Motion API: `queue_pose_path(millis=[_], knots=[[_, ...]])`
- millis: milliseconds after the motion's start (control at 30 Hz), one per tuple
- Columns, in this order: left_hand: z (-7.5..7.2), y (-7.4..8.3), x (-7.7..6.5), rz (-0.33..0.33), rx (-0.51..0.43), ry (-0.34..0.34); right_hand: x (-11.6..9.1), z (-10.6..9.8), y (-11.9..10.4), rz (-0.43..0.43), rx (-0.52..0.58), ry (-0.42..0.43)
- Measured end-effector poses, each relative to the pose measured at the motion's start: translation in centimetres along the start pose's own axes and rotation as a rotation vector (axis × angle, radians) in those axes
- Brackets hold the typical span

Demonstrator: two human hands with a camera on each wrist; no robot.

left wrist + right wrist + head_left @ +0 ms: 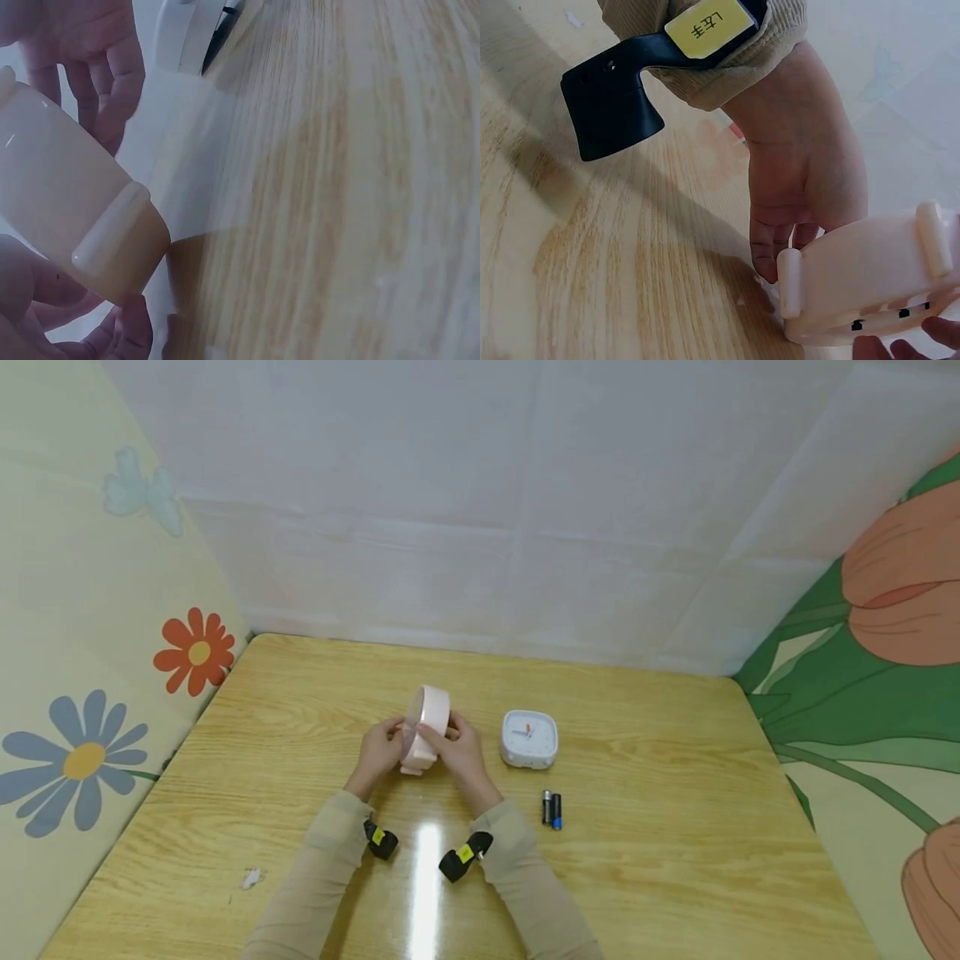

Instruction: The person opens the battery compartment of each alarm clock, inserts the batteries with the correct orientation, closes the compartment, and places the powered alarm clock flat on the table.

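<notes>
A pale pink round clock [435, 708] is held up on edge, tilted, between both hands over the middle of the table. The left hand [380, 753] grips its left side, with fingers along the lower edge in the left wrist view. On the opposite side, the right hand [462, 752] holds it with the thumb across the near side. Short rounded feet stick out from its rim, one foot [112, 229] showing large in the left wrist view. Small black parts [904, 313] line the back in the right wrist view. The clock's dial is mostly hidden.
A white square clock [529, 739] stands right of the hands, dial facing up. Two batteries [557, 812] lie side by side in front of it. A white scrap [252, 878] lies at the front left of the wooden table [675, 793]. A pale cloth wall [480, 527] rises behind.
</notes>
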State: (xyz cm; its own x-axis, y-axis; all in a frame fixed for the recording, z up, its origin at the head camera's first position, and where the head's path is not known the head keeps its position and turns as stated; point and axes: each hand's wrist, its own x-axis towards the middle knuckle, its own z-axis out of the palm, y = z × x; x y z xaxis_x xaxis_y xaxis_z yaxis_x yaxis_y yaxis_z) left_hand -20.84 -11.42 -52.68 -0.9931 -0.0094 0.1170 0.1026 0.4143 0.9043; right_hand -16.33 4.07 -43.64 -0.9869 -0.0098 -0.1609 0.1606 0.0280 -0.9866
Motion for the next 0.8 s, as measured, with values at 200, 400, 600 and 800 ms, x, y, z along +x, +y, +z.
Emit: queue_pose_path(millis=[200,400,600,800], knots=[[-0.5,3.6,-1.1,-0.108,0.062,-0.043,0.5,0.5,1.1,0.054,0.070,-0.037],[-0.5,4.8,-1.7,-0.137,0.075,-0.071,0.3,0.8,1.1,0.026,0.064,-0.025],[-0.4,4.6,-1.7,-0.145,0.066,-0.056,-0.6,0.7,-0.3,0.000,0.055,-0.038],[-0.6,5.2,-2.1,-0.123,0.070,-0.051,-1.1,0.7,-0.9,-0.013,0.027,-0.031]])
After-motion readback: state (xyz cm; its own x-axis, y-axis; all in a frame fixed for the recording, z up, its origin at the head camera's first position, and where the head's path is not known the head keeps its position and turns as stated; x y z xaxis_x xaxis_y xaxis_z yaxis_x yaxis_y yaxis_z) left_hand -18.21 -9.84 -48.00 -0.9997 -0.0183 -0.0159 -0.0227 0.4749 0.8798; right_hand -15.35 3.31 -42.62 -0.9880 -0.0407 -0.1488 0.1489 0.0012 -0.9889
